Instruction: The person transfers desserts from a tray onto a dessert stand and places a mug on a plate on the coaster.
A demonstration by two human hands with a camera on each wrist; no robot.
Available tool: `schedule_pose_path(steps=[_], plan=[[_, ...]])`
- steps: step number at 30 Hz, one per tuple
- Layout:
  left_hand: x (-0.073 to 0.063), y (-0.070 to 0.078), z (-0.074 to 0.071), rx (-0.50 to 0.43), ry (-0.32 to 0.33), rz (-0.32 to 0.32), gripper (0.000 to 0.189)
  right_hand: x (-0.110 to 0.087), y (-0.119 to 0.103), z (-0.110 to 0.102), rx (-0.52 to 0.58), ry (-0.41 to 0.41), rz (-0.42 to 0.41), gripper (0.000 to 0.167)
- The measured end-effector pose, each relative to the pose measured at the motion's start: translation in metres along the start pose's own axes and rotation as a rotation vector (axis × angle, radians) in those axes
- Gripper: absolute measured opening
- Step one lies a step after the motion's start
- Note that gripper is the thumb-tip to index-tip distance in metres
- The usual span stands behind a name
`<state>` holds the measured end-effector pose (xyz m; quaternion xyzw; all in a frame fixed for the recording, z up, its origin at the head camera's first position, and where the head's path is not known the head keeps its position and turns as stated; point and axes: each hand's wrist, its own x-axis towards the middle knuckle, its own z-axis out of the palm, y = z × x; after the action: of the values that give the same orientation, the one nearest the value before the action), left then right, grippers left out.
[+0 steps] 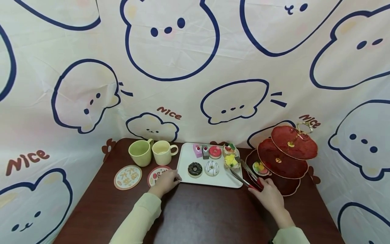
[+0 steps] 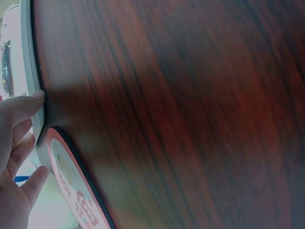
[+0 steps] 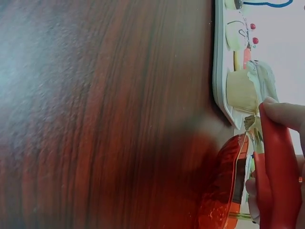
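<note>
At the front left corner of the white tray [image 1: 210, 183], my left hand [image 1: 167, 183] grips the rim between thumb and fingers. My right hand [image 1: 269, 196] holds metal tongs by their red handles [image 3: 279, 167]. The spread tong arms reach over the tray's right end, beside a cupcake with a yellow top [image 1: 232, 161]; whether they touch it, I cannot tell. Also on the tray are a dark donut [image 1: 195, 169], a white donut [image 1: 211, 168], a pink donut [image 1: 215, 152], two small cake slices [image 1: 205, 152] and a fruit-topped cake [image 1: 229, 148].
A red three-tier stand [image 1: 294, 142] is on the right, with a fruit tart [image 1: 260, 167] on its lowest tier. Far left are a green mug [image 1: 140, 153], a cream mug [image 1: 163, 153] and two round coasters [image 1: 128, 177]. A patterned cloth hangs behind the dark wooden table [image 1: 195, 213].
</note>
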<state>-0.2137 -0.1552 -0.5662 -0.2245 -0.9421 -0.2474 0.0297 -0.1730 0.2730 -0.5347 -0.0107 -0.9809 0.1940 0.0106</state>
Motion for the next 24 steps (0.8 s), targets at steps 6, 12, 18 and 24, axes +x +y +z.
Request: schedule_pose_path(steps=[6,12,18,24], plan=[[0.0,0.0,0.0,-0.002,0.001,-0.003,0.008,0.006,-0.005,0.003,-0.01,0.013,-0.009,0.075],[0.002,0.0,0.001,-0.013,-0.006,-0.017,0.008,0.011,-0.009,0.004,-0.015,-0.013,0.011,0.076],[0.003,0.0,0.0,-0.013,-0.003,-0.009,0.008,0.016,-0.011,0.004,-0.018,-0.012,0.007,0.073],[0.001,0.001,0.0,-0.037,-0.02,-0.043,0.009,0.015,-0.012,0.006,-0.018,0.0,-0.003,0.068]])
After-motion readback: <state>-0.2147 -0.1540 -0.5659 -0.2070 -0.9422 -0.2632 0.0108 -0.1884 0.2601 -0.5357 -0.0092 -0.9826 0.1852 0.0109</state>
